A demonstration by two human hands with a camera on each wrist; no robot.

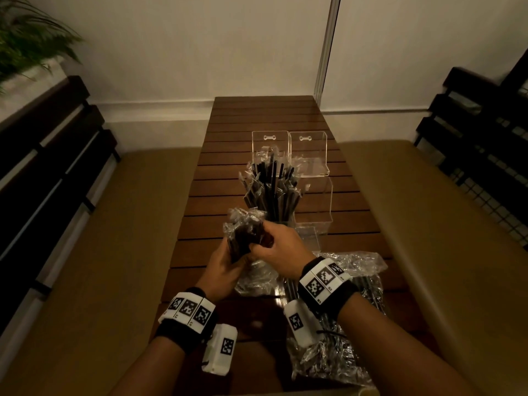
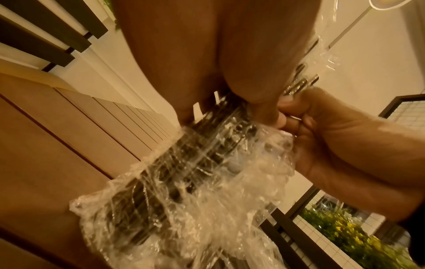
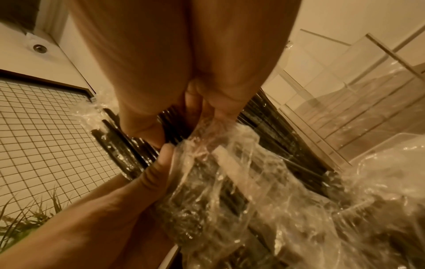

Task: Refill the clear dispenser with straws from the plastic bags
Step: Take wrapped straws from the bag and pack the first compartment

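A crinkled clear plastic bag of black straws (image 1: 246, 235) is held above the wooden table by both hands. My left hand (image 1: 225, 260) grips the bundle from the left and below. My right hand (image 1: 271, 247) pinches the bag's plastic on the right side. In the left wrist view the bag (image 2: 184, 172) hangs down from my fingers; in the right wrist view the bag (image 3: 230, 182) is wrinkled round the straws. Behind it stands a clear dispenser (image 1: 271, 201) with black wrapped straws fanning out of it.
Two empty clear acrylic boxes (image 1: 308, 152) stand further back, and another (image 1: 314, 204) sits right of the straws. More bagged straws (image 1: 357, 310) lie near my right forearm. Cushioned benches (image 1: 114, 238) flank the slatted table (image 1: 257, 115).
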